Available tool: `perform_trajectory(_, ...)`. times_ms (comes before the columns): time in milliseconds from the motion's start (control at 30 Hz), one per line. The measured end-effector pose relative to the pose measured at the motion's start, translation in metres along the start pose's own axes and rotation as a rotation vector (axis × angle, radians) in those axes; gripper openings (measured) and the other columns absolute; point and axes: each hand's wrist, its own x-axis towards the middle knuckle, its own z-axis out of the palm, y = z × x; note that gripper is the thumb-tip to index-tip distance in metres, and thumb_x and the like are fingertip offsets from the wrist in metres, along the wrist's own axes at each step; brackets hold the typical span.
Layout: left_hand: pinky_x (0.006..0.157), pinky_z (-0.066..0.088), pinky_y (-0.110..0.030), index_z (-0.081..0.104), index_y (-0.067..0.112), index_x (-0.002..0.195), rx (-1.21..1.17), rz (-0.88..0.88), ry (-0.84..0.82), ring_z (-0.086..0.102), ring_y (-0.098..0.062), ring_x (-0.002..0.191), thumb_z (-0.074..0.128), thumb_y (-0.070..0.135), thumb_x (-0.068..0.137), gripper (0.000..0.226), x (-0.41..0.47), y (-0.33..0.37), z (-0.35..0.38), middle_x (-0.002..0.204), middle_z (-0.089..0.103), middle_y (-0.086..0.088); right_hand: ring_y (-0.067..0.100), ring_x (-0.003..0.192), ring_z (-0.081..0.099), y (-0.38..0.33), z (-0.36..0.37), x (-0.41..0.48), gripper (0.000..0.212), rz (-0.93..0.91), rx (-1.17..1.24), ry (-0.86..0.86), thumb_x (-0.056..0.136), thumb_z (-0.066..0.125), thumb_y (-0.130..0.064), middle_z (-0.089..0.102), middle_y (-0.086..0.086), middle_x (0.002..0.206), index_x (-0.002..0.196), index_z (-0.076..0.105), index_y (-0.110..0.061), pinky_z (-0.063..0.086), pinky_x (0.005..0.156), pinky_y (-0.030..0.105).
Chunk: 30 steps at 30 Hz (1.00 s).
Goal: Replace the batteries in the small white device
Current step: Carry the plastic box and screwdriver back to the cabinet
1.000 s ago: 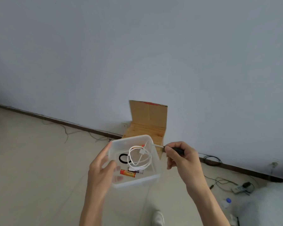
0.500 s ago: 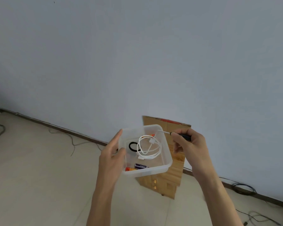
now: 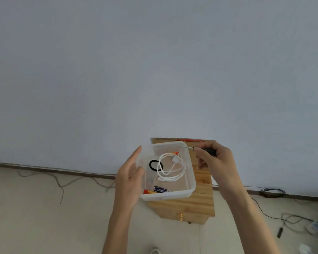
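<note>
My left hand (image 3: pixel 129 180) grips the left wall of a clear plastic box (image 3: pixel 190 173), held in the air above a small wooden cabinet (image 3: pixel 200 202). Inside the box lie a coiled white cable (image 3: pixel 170 168), a black ring (image 3: pixel 153 165), an orange battery (image 3: pixel 150 191), a dark blue battery (image 3: pixel 161 189) and another orange battery (image 3: pixel 172 153) at the far side. My right hand (image 3: pixel 214 160) pinches a small black-handled screwdriver (image 3: pixel 207 149) with its thin metal tip over the box's far right corner. The small white device is not in view.
A pale wall fills the upper view. Thin cables (image 3: pixel 62 182) trail along the skirting at left. Black wires and a power strip (image 3: pixel 315 225) lie on the floor at right. A shoe tip (image 3: pixel 155 251) shows at the bottom edge.
The view shifted, so the wooden cabinet now shows below and behind the box. Both hands keep the same hold on the box and the screwdriver.
</note>
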Motion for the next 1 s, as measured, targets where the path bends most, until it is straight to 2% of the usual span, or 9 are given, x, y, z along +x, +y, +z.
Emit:
perform_trajectory(33, 0.095, 0.047, -0.021, 0.062, 0.049, 0.145, 0.005, -0.004, -0.02, 0.048, 0.001, 0.098, 0.055, 0.002, 0.101, 0.065, 0.014, -0.001, -0.004, 0.126, 0.073, 0.012, 0.025, 0.064, 0.062, 0.003, 0.008, 0.005, 0.003, 0.006, -0.001, 0.017, 0.096, 0.074, -0.01, 0.068, 0.019, 0.073, 0.097, 0.077, -0.01, 0.059, 0.069, 0.048)
perform_trajectory(67, 0.108, 0.045, -0.023, 0.061, 0.048, 0.147, 0.02, -0.001, -0.033, 0.062, -0.006, 0.131, 0.056, 0.002, 0.102, 0.065, 0.026, -0.002, -0.007, 0.142, 0.068, 0.014, 0.025, 0.064, 0.062, 0.005, 0.013, 0.008, 0.004, 0.015, -0.008, 0.029, 0.096, 0.073, -0.01, 0.068, 0.017, 0.072, 0.097, 0.077, -0.01, 0.059, 0.069, 0.048)
perform_trajectory(133, 0.119, 0.04, -0.023, 0.059, 0.045, 0.149, 0.046, 0.007, -0.076, 0.053, 0.005, 0.139, 0.056, 0.0, 0.102, 0.066, 0.054, -0.009, -0.012, 0.155, 0.058, 0.019, 0.025, 0.065, 0.063, 0.013, 0.026, 0.015, 0.003, 0.045, -0.024, 0.077, 0.097, 0.073, -0.01, 0.068, 0.013, 0.07, 0.096, 0.077, -0.009, 0.06, 0.07, 0.048)
perform_trajectory(267, 0.084, 0.048, 0.0, 0.056, 0.039, 0.154, 0.044, 0.023, -0.212, 0.065, 0.018, 0.101, 0.055, -0.004, 0.103, 0.067, 0.104, -0.042, -0.014, 0.156, 0.052, 0.021, 0.024, 0.066, 0.063, 0.035, 0.038, 0.017, 0.004, 0.101, -0.005, 0.233, 0.096, 0.073, -0.009, 0.069, 0.015, 0.075, 0.096, 0.077, -0.01, 0.061, 0.067, 0.043)
perform_trajectory(367, 0.103, 0.042, -0.001, 0.057, 0.039, 0.153, 0.075, 0.039, -0.306, 0.049, 0.004, 0.145, 0.055, -0.004, 0.103, 0.066, 0.135, -0.07, -0.01, 0.158, 0.055, 0.018, 0.025, 0.065, 0.062, 0.056, 0.044, 0.011, 0.004, 0.152, 0.0, 0.321, 0.096, 0.073, -0.007, 0.068, 0.022, 0.075, 0.097, 0.077, -0.008, 0.058, 0.064, 0.039)
perform_trajectory(600, 0.09, 0.044, 0.003, 0.057, 0.037, 0.153, 0.051, -0.067, -0.362, 0.063, 0.02, 0.11, 0.055, -0.005, 0.102, 0.066, 0.173, -0.133, 0.016, 0.141, 0.06, 0.035, 0.027, 0.065, 0.059, 0.124, 0.049, 0.017, 0.004, 0.28, -0.002, 0.4, 0.097, 0.071, -0.001, 0.066, 0.013, 0.071, 0.099, 0.075, -0.002, 0.057, 0.057, 0.035)
perform_trajectory(733, 0.116, 0.045, -0.028, 0.055, 0.031, 0.156, 0.083, -0.106, -0.341, 0.065, -0.016, 0.131, 0.052, -0.008, 0.101, 0.068, 0.193, -0.185, 0.031, 0.16, 0.052, -0.013, 0.028, 0.063, 0.058, 0.178, 0.044, 0.036, 0.005, 0.331, -0.019, 0.424, 0.097, 0.072, -0.003, 0.064, 0.013, 0.069, 0.097, 0.076, -0.005, 0.055, 0.06, 0.042)
perform_trajectory(933, 0.086, 0.048, -0.002, 0.053, 0.025, 0.158, 0.084, -0.193, -0.348, 0.066, 0.011, 0.09, 0.05, -0.015, 0.1, 0.07, 0.22, -0.285, 0.064, 0.125, 0.072, 0.026, 0.029, 0.062, 0.059, 0.278, 0.04, 0.067, 0.002, 0.383, -0.029, 0.525, 0.096, 0.074, -0.004, 0.067, 0.029, 0.08, 0.098, 0.075, -0.004, 0.055, 0.064, 0.044)
perform_trajectory(1000, 0.102, 0.044, -0.005, 0.051, 0.021, 0.159, 0.088, -0.192, -0.345, 0.063, 0.012, 0.122, 0.048, -0.017, 0.099, 0.071, 0.232, -0.318, 0.076, 0.151, 0.061, 0.015, 0.028, 0.061, 0.059, 0.316, 0.041, 0.08, 0.003, 0.397, -0.051, 0.539, 0.095, 0.074, -0.003, 0.068, 0.029, 0.081, 0.098, 0.075, -0.005, 0.056, 0.062, 0.043)
